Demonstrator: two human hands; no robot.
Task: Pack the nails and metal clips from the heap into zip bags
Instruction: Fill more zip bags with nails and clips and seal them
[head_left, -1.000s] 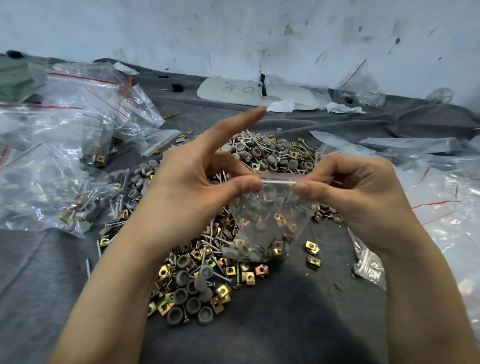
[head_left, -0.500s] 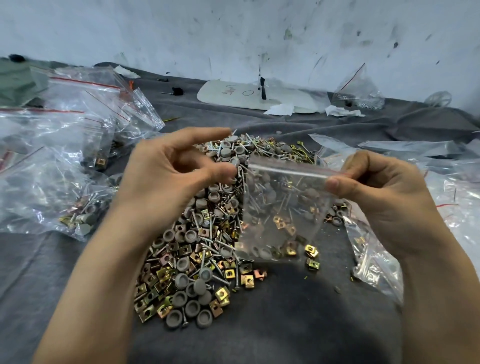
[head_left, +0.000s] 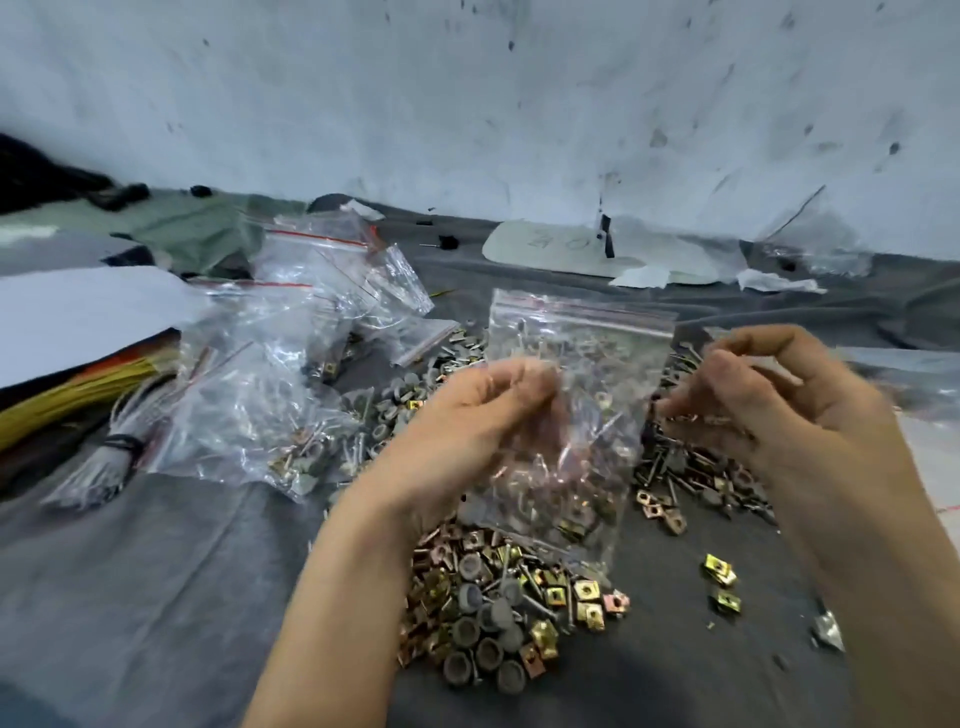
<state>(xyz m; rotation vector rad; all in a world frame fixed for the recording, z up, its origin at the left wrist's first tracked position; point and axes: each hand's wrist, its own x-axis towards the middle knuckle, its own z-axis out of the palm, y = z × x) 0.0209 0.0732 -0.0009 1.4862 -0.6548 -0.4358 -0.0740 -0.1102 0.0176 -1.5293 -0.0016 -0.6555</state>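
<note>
The clear plastic zip bag (head_left: 582, 353), upright with its strip uppermost, is pinched by the left hand (head_left: 467, 431). Whether the right hand (head_left: 779, 415), its fingers curled just beside the bag, holds anything cannot be told.

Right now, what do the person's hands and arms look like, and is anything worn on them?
The left hand and right hand are bare: no gloves, rings or watch show. The forearms are bare too, no sleeves in view. Blur hides small marks.

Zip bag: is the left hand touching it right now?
Touching. The head view shows the left hand gripping the zip bag at its left side, fingers curled into the plastic, above the heap.
</note>
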